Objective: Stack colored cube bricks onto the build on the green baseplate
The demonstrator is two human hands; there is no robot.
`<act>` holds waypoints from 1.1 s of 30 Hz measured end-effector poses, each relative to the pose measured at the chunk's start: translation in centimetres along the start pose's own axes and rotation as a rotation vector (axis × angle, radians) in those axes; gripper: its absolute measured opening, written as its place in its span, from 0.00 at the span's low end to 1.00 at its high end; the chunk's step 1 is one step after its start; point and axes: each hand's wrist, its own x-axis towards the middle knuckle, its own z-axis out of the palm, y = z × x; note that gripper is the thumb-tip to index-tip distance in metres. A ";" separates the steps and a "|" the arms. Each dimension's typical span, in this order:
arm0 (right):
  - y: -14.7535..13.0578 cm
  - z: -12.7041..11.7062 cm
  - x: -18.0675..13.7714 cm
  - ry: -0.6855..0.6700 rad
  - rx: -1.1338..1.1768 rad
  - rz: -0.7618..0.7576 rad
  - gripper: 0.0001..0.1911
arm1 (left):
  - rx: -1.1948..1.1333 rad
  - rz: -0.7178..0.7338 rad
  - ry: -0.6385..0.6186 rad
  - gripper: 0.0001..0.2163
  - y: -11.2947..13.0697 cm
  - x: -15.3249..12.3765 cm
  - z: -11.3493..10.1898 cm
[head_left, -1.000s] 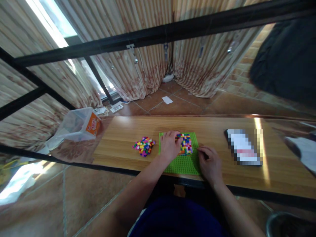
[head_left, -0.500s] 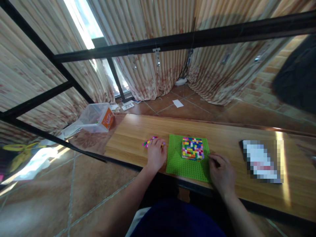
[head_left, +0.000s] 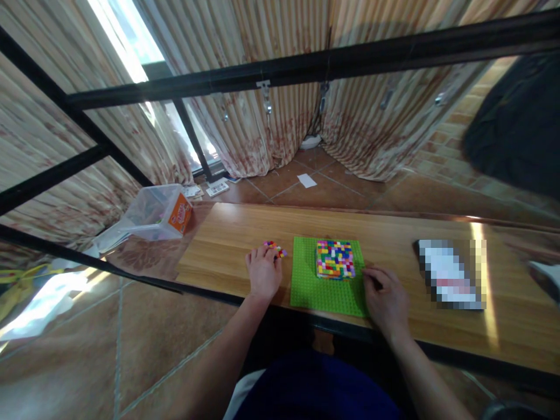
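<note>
My left hand point(head_left: 265, 274) rests palm down over the left side of a small pile of loose colourful toy bricks point(head_left: 275, 249), its fingers bent and apart. It partly hides the pile. A block built of many coloured bricks point(head_left: 335, 259) stands on the upper right part of a green studded baseplate point(head_left: 326, 297). Beside the baseplate's right edge is my right hand point(head_left: 387, 297), thumb and forefinger brought together in a pinch close to the block. Whatever may be between those fingertips is too small to make out.
The wooden table point(head_left: 231, 233) carries a blurred-out flat object point(head_left: 448, 274) on the right. On the floor to the left stands a clear plastic tub point(head_left: 153, 213) with an orange label. A black metal rail point(head_left: 297, 68) crosses beyond the table, before striped curtains point(head_left: 245, 35).
The whole view has shifted slightly. My left hand has moved a little left across the brick pile, uncovering bricks at its right. My right hand keeps its pinch beside the baseplate.
</note>
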 end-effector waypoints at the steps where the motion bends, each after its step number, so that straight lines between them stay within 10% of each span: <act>1: 0.0 0.0 0.0 0.001 0.004 0.002 0.12 | -0.001 0.001 -0.002 0.06 0.0 0.0 0.0; 18: -0.6 0.1 0.2 0.011 0.036 0.010 0.12 | -0.334 0.344 -0.047 0.09 7.6 0.8 -0.3; 33: -0.8 0.1 0.2 0.009 0.078 0.030 0.11 | -0.411 0.229 -0.024 0.05 8.7 1.9 0.4</act>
